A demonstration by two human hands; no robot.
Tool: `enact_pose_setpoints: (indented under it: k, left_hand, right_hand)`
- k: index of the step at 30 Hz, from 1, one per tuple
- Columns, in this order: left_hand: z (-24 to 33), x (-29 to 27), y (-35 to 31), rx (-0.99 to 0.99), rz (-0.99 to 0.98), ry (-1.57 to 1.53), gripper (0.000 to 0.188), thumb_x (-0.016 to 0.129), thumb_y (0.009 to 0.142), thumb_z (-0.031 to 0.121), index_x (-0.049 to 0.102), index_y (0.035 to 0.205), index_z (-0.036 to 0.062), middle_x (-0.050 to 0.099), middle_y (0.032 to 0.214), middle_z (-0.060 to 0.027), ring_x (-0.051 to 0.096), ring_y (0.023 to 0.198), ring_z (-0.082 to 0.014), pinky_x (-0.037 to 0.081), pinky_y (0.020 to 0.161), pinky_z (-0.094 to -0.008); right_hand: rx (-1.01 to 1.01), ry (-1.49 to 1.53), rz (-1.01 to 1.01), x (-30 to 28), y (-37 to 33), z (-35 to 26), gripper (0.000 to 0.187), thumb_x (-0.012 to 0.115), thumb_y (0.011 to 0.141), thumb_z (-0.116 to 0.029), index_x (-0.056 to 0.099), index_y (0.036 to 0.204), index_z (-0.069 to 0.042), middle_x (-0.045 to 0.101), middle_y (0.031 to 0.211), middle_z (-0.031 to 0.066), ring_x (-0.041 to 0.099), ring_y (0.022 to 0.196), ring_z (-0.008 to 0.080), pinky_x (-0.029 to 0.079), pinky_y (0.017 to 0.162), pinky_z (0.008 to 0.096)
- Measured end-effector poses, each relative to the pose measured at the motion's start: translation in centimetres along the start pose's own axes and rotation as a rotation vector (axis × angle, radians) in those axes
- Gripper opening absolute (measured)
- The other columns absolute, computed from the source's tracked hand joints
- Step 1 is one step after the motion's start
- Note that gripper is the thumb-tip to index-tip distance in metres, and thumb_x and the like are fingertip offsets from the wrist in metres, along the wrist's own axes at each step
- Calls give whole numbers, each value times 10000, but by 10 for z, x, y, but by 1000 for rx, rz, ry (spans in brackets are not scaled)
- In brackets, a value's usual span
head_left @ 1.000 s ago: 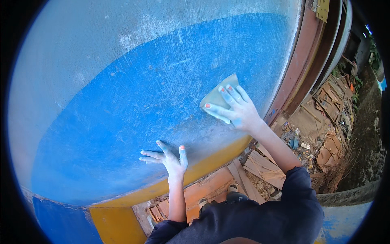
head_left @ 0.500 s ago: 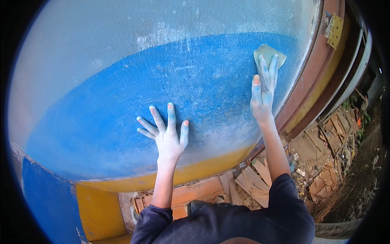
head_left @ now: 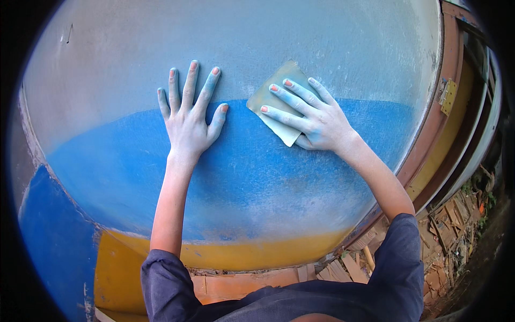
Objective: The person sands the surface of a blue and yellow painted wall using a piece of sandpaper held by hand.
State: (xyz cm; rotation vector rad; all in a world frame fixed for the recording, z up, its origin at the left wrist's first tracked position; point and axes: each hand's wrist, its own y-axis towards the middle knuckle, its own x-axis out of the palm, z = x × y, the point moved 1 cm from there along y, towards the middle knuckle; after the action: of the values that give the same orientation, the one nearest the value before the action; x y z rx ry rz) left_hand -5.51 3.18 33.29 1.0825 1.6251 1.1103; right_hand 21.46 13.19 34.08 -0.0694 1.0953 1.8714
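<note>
My left hand (head_left: 189, 127) lies flat on the painted wall (head_left: 241, 177) with its fingers spread, the fingertips on the grey-blue upper part and the palm over the blue band. To its right, my right hand (head_left: 321, 122) presses a pale green-grey sheet of sandpaper (head_left: 284, 71) against the wall, where the grey-blue and blue paint meet. The fingers lie across the sheet, and the thumb is partly hidden under the hand. One corner of the sheet points up, another down. Whitish-blue dust coats both hands.
A brown frame (head_left: 448, 80) with a yellow metal hinge (head_left: 448, 97) edges the wall at the right. Below the blue runs a yellow strip (head_left: 257, 252). A blue and yellow side wall (head_left: 53, 236) stands at the left. Broken boards and rubble (head_left: 448, 231) litter the ground, lower right.
My left hand has moved up and a little left along the wall. My right hand has swung left with the sandpaper, which now lies more spread out under the fingers. The view has shifted too.
</note>
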Motion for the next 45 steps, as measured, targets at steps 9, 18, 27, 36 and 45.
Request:
enact_pose_setpoints:
  k: [9,18,27,36,45]
  left_hand:
    - [-58,-1,-44,-130,5,1,566,421,987,486,424,1513,277,226,1640,-75,56,1536,-305,-88,1201,-522]
    - [-59,4,-72,-281,32,-29,604,434,983,467,371,1541,244,211,1642,-93,54,1531,-342,-69,1192,-556]
    - [-60,12,-113,-359,27,-46,610,422,990,425,360,1546,181,213,1637,-136,69,1525,-374,-58,1187,-563]
    - [-65,15,-143,-353,18,-30,582,405,998,407,392,1531,174,228,1630,-147,80,1523,-376,-64,1191,-551]
    - [-68,18,-159,-310,9,-27,572,400,999,388,395,1529,173,220,1632,-152,72,1523,-384,-53,1190,-556]
  right_hand:
    - [-12,-104,-47,16,92,-35,601,588,936,-299,381,1468,-485,317,1599,-14,252,1489,211,141,1246,487]
    - [-125,-126,50,29,171,-68,513,484,993,-225,418,1498,-285,367,1573,8,300,1467,171,191,1235,467]
    - [-188,-102,28,39,199,-96,601,475,957,-231,339,1543,-255,336,1595,11,280,1481,178,194,1234,445]
    - [-132,-299,18,37,223,-90,658,495,943,-220,279,1560,-294,248,1630,-7,250,1491,176,176,1241,454]
    - [57,-267,81,22,183,-76,592,493,958,-178,364,1531,-261,304,1610,11,273,1485,186,202,1226,463]
